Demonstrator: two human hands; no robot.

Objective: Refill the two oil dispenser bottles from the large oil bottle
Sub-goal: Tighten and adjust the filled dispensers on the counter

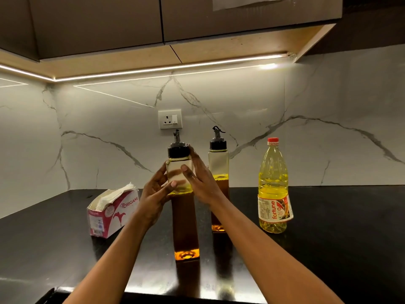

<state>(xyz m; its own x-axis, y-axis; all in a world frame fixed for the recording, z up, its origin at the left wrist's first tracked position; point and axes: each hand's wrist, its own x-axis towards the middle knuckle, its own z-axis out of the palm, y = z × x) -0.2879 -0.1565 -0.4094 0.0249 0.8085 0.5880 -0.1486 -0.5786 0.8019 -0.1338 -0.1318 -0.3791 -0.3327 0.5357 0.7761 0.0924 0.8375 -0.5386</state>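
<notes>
Near dispenser bottle (186, 227): tall, square-section, clear, stood upright on the worktop (65, 249), centre front. Dark amber oil is seen in the lower part; the upper part is empty and see-through. It is topped by a round black cap (178, 151) with a small grey spout (176, 136).

Its clear upper section is gripped by both hands. The left hand (156, 194) is wrapped round from the left, thumb laid across the front. The right hand (199, 178) is closed on it from the right, thumb on the front face, fingers reaching behind up to the cap.

Far dispenser bottle (219, 163): same shape and cap, stood just behind and right, partly hidden by the right forearm, filled to about half.

Large oil bottle (272, 187): round ribbed clear plastic, pale yellow oil, red cap, paper label, stood upright at right, apart from the others.

Tissue box (111, 213): pink and white card, open top, stood at left.

Worktop: glossy black stone, reflections seen. Backsplash (109, 119): white marble-look, grey veins, with a white socket plate (170, 119). Brown wall cabinets (98, 18) are set overhead, lit below by a light strip (153, 69).
</notes>
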